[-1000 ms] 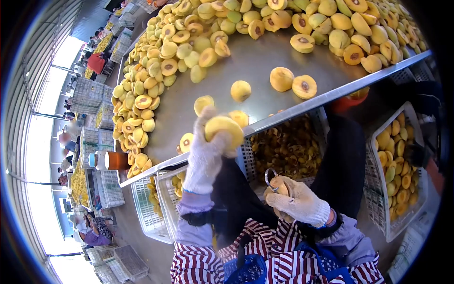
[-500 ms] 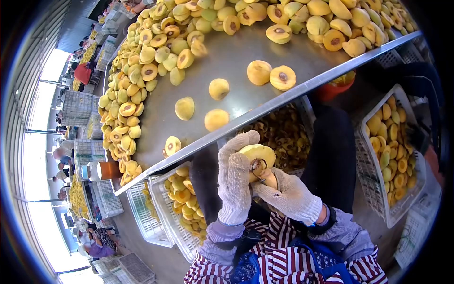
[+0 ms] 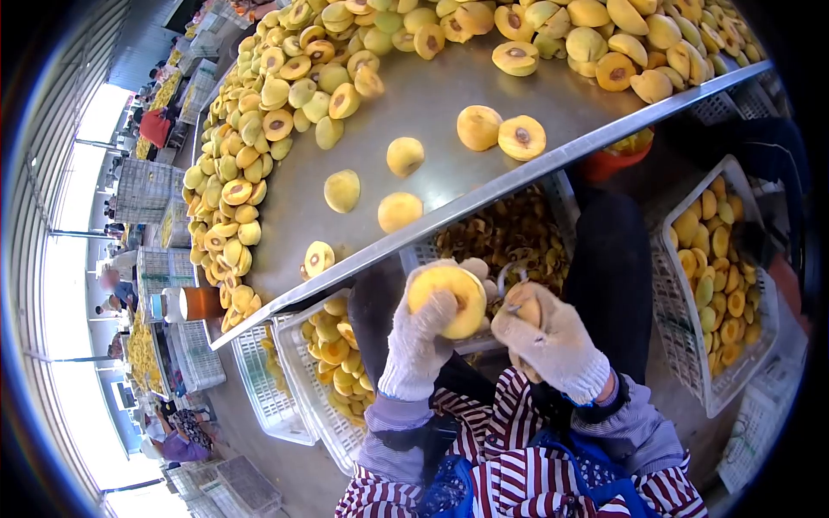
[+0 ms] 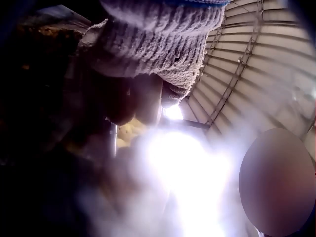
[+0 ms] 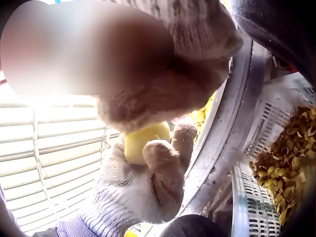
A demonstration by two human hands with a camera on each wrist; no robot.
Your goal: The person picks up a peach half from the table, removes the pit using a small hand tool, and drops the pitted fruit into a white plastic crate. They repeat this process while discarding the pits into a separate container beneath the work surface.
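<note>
In the head view my left hand (image 3: 413,341), in a white knit glove, holds a yellow peach half (image 3: 467,300) with a smooth hollow in its cut face. My gloved right hand (image 3: 560,345) grips a pitting tool by its short wooden handle (image 3: 527,309), and its curved metal loop (image 3: 511,271) stands up just right of the peach half. The right wrist view shows the peach half (image 5: 140,143) between the left hand's thumb and fingers, below the right glove (image 5: 207,34). Glare and shadow hide most of the left wrist view.
Many peach halves (image 3: 285,91) are heaped on the metal table (image 3: 298,203), with several lying near its raised edge. Below sits a crate of brown scraps (image 3: 540,233). Crates of peach halves stand at left (image 3: 337,354) and right (image 3: 725,276). An orange-brown container (image 3: 200,303) stands by the table's left corner.
My left hand came down from over the table with the peach half to meet the tool. The tool's loop, against the fruit half a second ago, is now apart from it.
</note>
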